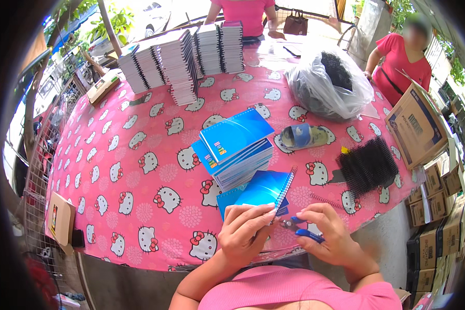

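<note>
My left hand (245, 230) is closed on the lower corner of a blue notebook (263, 187), whose wire coil runs along its right edge. Close to that corner, my right hand (329, 235) grips blue-handled cutting pliers (309, 235), their jaws just right of my left fingertips. Whether the jaws touch the coil cannot be made out. Another blue notebook (226, 200) lies partly beneath the held one. Beyond it rises a pile of blue notebooks (237, 134). A loose thin coil (326, 200) rests on the table right of the held notebook.
A pink patterned cloth (134, 181) covers the table. Black coils (369, 166) lie at right, below a plastic bag (307, 82) of more coils. A printed cylinder (305, 136) lies nearby. Book stacks (175, 62) stand at back. Cartons (421, 126) crowd the right; two people stand beyond.
</note>
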### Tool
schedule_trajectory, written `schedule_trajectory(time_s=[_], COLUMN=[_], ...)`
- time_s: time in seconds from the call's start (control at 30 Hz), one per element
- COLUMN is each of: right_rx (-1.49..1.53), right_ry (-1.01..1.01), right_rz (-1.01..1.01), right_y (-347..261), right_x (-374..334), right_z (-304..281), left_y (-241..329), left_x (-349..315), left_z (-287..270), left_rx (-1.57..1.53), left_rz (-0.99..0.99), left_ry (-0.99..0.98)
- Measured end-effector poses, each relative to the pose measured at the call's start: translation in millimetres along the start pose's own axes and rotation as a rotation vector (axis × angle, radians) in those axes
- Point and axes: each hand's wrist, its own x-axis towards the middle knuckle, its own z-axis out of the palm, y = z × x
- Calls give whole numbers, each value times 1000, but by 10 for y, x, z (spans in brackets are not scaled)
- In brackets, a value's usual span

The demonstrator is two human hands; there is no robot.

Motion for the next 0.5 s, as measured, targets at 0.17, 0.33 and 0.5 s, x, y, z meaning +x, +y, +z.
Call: schedule_trajectory(time_s=[0.17, 0.33, 0.5], right_rx=[-109, 508, 1109], right_ry=[21, -205, -420], right_rz=[-42, 293, 633], right_y=[-100, 42, 226], right_x=[73, 39, 13], right_z=[14, 55, 143], left_y=[18, 9, -28], left_x=[23, -4, 5], left_z=[-20, 14, -79], left_rx=[19, 69, 76], left_rz=[0, 49, 138], left_ry=[-38, -12, -10])
